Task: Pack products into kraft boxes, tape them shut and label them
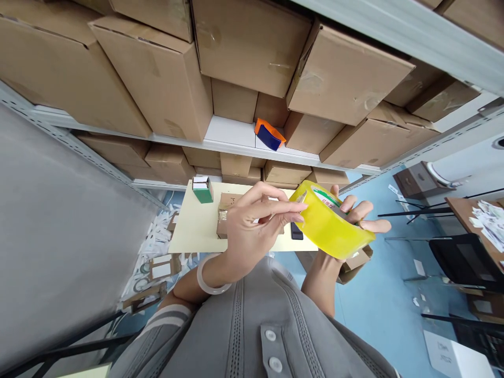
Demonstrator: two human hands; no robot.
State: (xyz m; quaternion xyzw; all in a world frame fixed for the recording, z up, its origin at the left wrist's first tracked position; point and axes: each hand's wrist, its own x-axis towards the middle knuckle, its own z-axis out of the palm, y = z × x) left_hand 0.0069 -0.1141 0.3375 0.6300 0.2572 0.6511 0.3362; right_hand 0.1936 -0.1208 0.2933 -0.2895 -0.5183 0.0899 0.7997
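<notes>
A large roll of yellow packing tape [334, 226] is held up in front of my chest, tilted, with a printed cardboard core partly showing. My right hand [356, 212] holds it from the right, its fingers passing through the core and the wrist below. My left hand [255, 220] pinches at the roll's left side, where a small whitish, crumpled end of the tape shows at the fingertips. Behind my left hand a taped cardboard box [222, 220] lies on the pale table [189, 226], partly hidden. A dark phone [296, 231] lies beneath the roll.
A green and white small box [202, 190] stands on the table's back left. Shelves ahead hold several cardboard cartons [252, 42] and an orange and blue tape dispenser [270, 134]. An open carton [356, 265] sits below right. Papers and scraps [151, 252] litter the left floor.
</notes>
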